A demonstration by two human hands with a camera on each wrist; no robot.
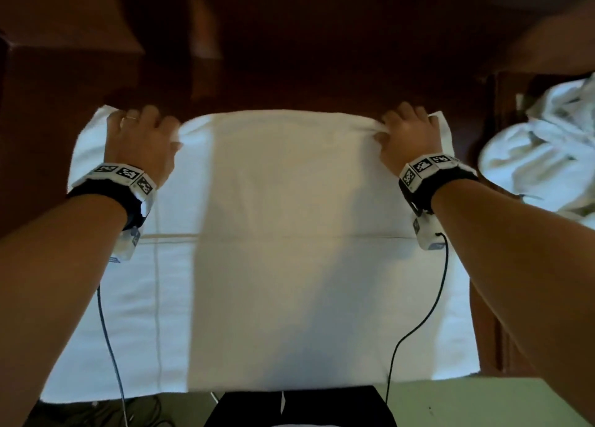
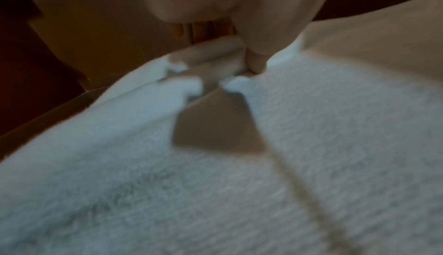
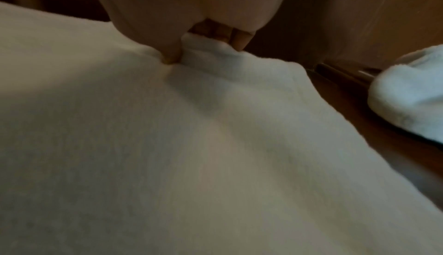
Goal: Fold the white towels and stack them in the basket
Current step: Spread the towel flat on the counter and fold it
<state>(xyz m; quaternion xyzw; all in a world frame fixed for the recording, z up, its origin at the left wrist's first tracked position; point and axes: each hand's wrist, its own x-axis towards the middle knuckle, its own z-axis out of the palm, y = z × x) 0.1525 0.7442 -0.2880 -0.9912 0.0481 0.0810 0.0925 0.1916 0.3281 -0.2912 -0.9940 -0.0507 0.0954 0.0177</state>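
Note:
A large white towel (image 1: 273, 233) lies spread flat across the dark wooden table (image 1: 289, 82), its near edge hanging toward me. My left hand (image 1: 141, 130) grips the towel's far left corner, fingers curled over the edge. My right hand (image 1: 409, 130) pinches the far right corner between thumb and fingers. In the left wrist view the thumb (image 2: 258, 58) presses into the towel's (image 2: 215, 183) bunched edge. In the right wrist view the thumb (image 3: 167, 50) and fingers squeeze a fold of towel (image 3: 191, 145). No basket is in view.
A crumpled heap of white towels (image 1: 541, 149) lies at the right, also seen in the right wrist view as a heap (image 3: 407, 96). Dark wooden furniture (image 1: 64, 40) rises at the far left. Cables (image 1: 109, 346) hang from both wrists. A dark object (image 1: 299, 407) sits below the towel's near edge.

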